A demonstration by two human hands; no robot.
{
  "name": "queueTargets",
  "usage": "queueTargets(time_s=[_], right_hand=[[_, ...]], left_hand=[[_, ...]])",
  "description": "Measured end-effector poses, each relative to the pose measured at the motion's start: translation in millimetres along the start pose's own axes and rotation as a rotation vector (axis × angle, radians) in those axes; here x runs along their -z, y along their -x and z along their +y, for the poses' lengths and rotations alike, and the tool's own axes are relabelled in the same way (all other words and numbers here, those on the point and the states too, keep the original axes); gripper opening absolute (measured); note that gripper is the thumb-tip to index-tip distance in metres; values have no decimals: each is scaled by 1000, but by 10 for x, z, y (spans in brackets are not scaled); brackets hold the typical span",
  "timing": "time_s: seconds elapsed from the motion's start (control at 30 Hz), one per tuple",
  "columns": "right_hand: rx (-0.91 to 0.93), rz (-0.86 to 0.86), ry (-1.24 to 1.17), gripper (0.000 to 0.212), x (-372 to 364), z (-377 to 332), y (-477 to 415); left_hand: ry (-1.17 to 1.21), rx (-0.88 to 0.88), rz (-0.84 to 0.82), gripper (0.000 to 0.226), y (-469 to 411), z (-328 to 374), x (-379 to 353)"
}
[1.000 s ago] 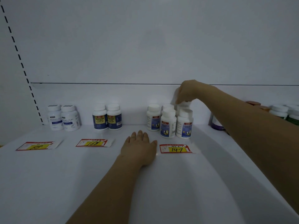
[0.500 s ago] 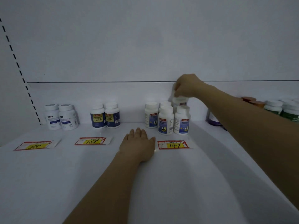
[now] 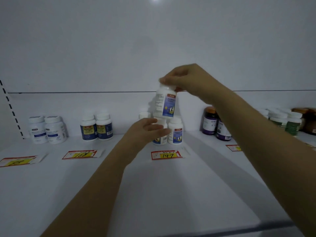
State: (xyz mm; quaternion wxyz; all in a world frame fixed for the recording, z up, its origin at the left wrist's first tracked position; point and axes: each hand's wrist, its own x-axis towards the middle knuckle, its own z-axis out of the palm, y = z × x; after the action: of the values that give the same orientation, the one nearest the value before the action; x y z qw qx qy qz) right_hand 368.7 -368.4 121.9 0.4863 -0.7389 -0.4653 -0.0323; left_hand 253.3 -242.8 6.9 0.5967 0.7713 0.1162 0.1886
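Note:
My right hand [image 3: 184,79] pinches the cap of a white pill bottle with a blue label [image 3: 165,105] and holds it in the air above its group on the white shelf [image 3: 171,194]. Under it, my left hand [image 3: 143,132] wraps its fingers round the front left bottle [image 3: 160,141] of that group. A matching bottle [image 3: 176,132] stands just right of it, and another bottle's cap [image 3: 144,115] shows behind. The "147" price tag [image 3: 166,154] lies in front of them.
Two white bottles [image 3: 47,130] and two dark-blue-labelled bottles [image 3: 96,129] stand at the left. Purple bottles [image 3: 215,127] and green-labelled bottles [image 3: 285,122] stand at the right. Price tags [image 3: 82,153] lie along the shelf. The white back wall is close behind.
My right hand has lifted a bottle up out of the back of the group. My left hand has left the shelf and taken hold of the front left bottle.

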Motion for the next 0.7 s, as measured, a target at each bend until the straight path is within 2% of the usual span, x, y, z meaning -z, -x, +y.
queueTargets(time_s=[0.17,0.27,0.4,0.53,0.7], right_hand=[[-51,41,-68,30,-250,291,272],[-75,49,-101,31,-320,387,325],[-115,-29,-169,49,-314,424,344],[-171,-131,-357,30,-285,490,364],[-216,-89,-435,31,-306,583,373]], left_hand=[[141,49,-106,35,32,-21,-36],[120,83,-150,41,34,-43,-56],[195,122,-186,48,35,-51,-71],[240,142,-251,41,63,-47,-87],[225,147,-257,41,74,-43,-99]])
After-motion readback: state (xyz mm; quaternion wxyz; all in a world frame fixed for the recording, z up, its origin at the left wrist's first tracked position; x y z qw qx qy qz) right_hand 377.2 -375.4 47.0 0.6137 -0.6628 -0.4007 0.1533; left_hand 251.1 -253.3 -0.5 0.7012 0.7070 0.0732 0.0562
